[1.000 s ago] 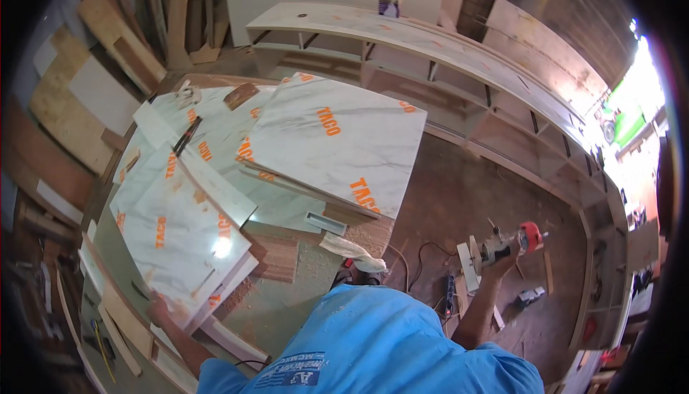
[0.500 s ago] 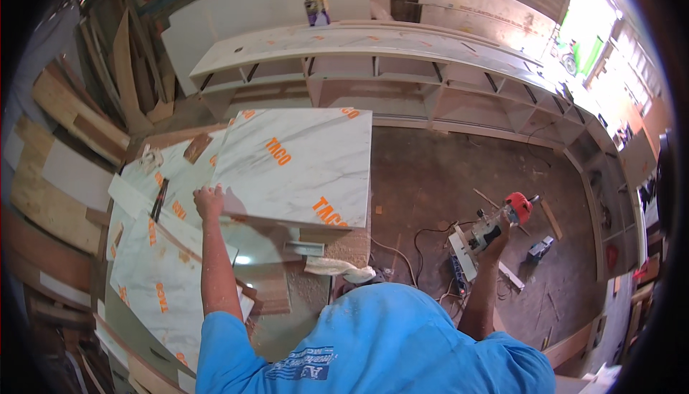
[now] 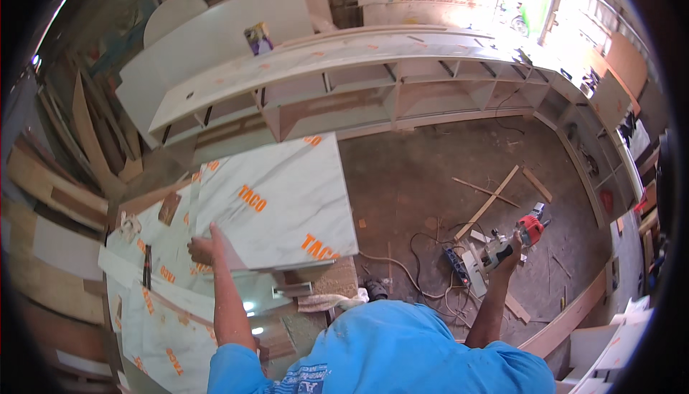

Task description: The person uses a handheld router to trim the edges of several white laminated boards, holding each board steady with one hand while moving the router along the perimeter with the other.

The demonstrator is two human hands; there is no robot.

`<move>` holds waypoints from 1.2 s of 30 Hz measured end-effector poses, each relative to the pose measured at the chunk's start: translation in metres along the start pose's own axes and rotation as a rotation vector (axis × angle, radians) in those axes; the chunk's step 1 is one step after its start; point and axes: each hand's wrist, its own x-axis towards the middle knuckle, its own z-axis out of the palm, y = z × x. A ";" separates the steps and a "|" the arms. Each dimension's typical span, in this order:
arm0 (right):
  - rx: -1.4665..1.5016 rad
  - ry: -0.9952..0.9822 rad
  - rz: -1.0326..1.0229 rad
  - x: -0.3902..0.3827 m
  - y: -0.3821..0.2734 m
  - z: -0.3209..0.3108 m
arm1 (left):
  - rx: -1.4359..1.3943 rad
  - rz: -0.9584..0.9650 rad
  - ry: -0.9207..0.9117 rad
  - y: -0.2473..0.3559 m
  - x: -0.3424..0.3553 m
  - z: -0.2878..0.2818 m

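A white marble-patterned board point(image 3: 276, 193) with orange printing lies atop similar panels point(image 3: 154, 329) on the worktable at left. My left hand point(image 3: 204, 247) grips this upper board at its left edge. My right hand point(image 3: 506, 254) holds a red, silver and black router point(image 3: 530, 230) out to the right, above the floor. Beside my left arm is a dark pliers-like tool point(image 3: 147, 268) on the panels. A pale cloth point(image 3: 334, 301) lies at the table's front right, below the board.
A long, open white cabinet point(image 3: 334, 103) curves along the back and right. Wood offcuts point(image 3: 488, 200), cables point(image 3: 416, 279) and a power strip point(image 3: 453, 263) lie on the floor point(image 3: 402, 179). Panels point(image 3: 54, 186) lean at the left. A long plank point(image 3: 567, 311) is at lower right.
My left hand has left the lower panel and moved onto the upper board's left edge. The router stays in my right hand. The view has shifted, showing more of the back wall and floor.
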 end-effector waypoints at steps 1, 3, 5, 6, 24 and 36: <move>0.026 -0.016 0.006 0.007 0.000 0.007 | 0.005 -0.004 -0.011 0.010 -0.005 -0.003; 0.020 -0.058 0.027 0.014 0.001 0.028 | 0.001 -0.015 -0.029 0.030 -0.017 -0.009; 0.027 -0.095 0.043 0.010 0.005 0.061 | 0.006 -0.032 -0.038 0.035 -0.023 -0.009; 0.055 -0.120 0.026 0.001 0.009 0.086 | -0.004 -0.021 -0.006 0.033 -0.023 -0.008; -0.189 -0.563 -0.579 -0.045 0.091 0.346 | -0.493 0.665 -0.114 0.230 -0.016 0.050; -0.238 -0.752 -0.592 -0.057 0.163 0.366 | -0.371 0.738 -0.309 0.302 -0.004 0.089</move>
